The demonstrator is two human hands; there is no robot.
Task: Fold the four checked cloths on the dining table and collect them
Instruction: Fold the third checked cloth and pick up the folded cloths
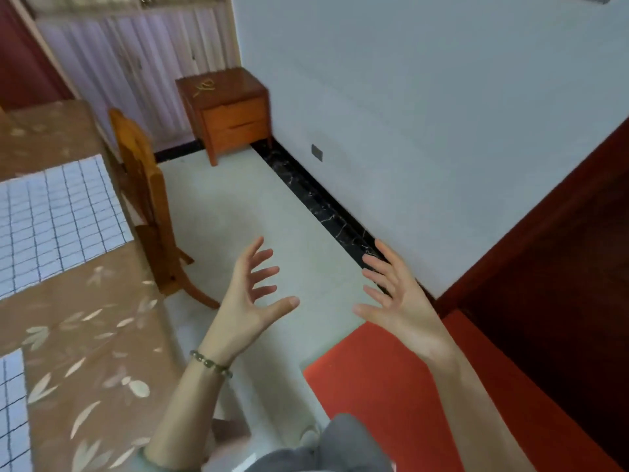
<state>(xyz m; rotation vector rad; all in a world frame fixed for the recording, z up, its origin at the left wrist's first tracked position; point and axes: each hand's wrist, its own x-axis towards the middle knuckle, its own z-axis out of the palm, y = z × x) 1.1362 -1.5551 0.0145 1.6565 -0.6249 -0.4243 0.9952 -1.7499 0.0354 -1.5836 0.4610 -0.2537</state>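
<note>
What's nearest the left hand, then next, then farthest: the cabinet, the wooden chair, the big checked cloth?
From the left hand:
1. wooden chair, to its left, beside the table.
2. big checked cloth, on the table.
3. cabinet, far corner.

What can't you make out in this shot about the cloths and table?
Head view:
1. Far checked cloth: cut off by the left edge, full shape unknown.
2. Near checked cloth: only a strip shows at the left edge.
3. Other two cloths: not in frame.
4. Yellowish thing on the cabinet: too small and blurred to name.
</note>
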